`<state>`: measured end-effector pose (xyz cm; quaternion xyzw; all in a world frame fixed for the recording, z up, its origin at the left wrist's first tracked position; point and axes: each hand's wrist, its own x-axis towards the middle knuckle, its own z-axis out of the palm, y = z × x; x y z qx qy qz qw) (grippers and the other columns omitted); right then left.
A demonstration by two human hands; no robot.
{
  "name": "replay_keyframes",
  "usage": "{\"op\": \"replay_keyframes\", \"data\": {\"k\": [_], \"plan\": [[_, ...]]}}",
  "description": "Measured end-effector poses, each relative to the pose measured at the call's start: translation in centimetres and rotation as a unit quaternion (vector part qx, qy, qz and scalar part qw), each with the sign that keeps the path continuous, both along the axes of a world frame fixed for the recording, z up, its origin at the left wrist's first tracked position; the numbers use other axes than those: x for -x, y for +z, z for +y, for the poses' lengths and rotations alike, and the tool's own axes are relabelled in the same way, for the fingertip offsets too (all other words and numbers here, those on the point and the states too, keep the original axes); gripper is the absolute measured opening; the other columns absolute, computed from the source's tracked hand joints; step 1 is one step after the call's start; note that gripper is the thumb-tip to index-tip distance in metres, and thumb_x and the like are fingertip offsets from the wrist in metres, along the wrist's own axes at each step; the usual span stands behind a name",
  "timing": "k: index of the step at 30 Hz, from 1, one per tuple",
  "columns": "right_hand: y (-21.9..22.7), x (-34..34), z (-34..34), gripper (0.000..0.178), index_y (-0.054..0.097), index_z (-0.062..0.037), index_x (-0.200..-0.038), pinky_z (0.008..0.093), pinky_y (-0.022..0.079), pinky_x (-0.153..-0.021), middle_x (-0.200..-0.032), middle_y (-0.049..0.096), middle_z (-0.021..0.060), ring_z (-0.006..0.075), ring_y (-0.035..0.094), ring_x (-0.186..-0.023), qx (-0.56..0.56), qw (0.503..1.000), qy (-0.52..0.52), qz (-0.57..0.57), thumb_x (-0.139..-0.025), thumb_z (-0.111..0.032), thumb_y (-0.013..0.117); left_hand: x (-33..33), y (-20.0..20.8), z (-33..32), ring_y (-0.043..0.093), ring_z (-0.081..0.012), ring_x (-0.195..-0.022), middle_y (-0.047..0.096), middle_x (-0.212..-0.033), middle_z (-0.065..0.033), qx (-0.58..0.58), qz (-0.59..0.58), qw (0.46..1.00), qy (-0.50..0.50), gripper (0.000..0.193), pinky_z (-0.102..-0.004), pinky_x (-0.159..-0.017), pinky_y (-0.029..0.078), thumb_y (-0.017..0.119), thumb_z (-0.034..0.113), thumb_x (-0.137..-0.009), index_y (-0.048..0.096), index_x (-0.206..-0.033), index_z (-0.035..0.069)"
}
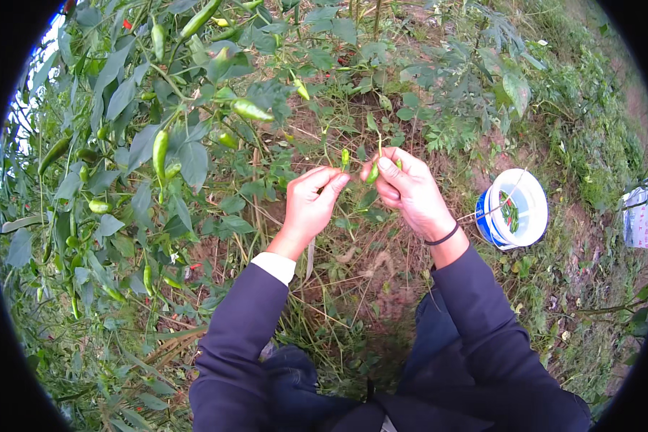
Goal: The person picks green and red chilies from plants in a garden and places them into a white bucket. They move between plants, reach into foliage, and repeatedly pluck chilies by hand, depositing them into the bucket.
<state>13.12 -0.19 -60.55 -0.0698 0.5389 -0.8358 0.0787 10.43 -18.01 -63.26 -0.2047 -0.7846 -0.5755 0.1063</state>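
Observation:
My left hand (311,205) is closed, thumb and forefinger pinching the lower end of a small green chili pepper (345,158) that points upward. Just to its right, my right hand (412,193) is also closed, with the thumb pressed on the fingers. A green chili pepper (372,173) sticks out from its fingertips, and a thin pale stem rises above the thumb. The two hands are close together but apart, in front of the chili plants. Large green chili peppers (160,154) hang among leaves at the left.
At the right a white bucket (537,189) with a blue side stands tilted on the ground, holding green and red peppers. A thin stick (491,210) crosses its rim. Leafy plants (461,108) grow ahead, and a whitish printed bag or box (639,219) lies at the far right.

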Motion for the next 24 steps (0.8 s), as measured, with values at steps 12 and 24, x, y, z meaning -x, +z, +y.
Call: {"op": "replay_keyframes", "data": {"k": [12,24], "plan": [[-1.2,-3.6,-1.0,0.019,0.053,-0.0022,-0.096,0.0199,0.037,-0.051,-0.074,0.052,-0.0001,0.0064,0.044,-0.057,-0.234,0.97,-0.049,-0.036,-0.094,-0.02,0.048,-6.6,4.4,0.2,0.034,-0.0021,-0.05,0.047,-0.06,0.005,-0.282,-0.341,0.895,-0.044,0.019,-0.0183,-0.046,0.026,0.06,0.016,-0.089,0.065,-0.093,-0.002],[1.1,-6.8,-2.7,0.014,0.058,-0.001,-0.098,0.0221,0.044,-0.061,-0.081,0.061,0.0011,0.0059,0.053,-0.07,-0.159,0.976,0.093,0.117,-0.087,-0.01,0.059,-13.3,8.5,-1.6,0.056,-0.0271,-0.057,0.055,-0.06,-0.013,0.201,-0.151,0.967,0.041,0.019,-0.0345,-0.055,0.045,0.063,0.018,-0.082,0.062,-0.072,0.002]]}}
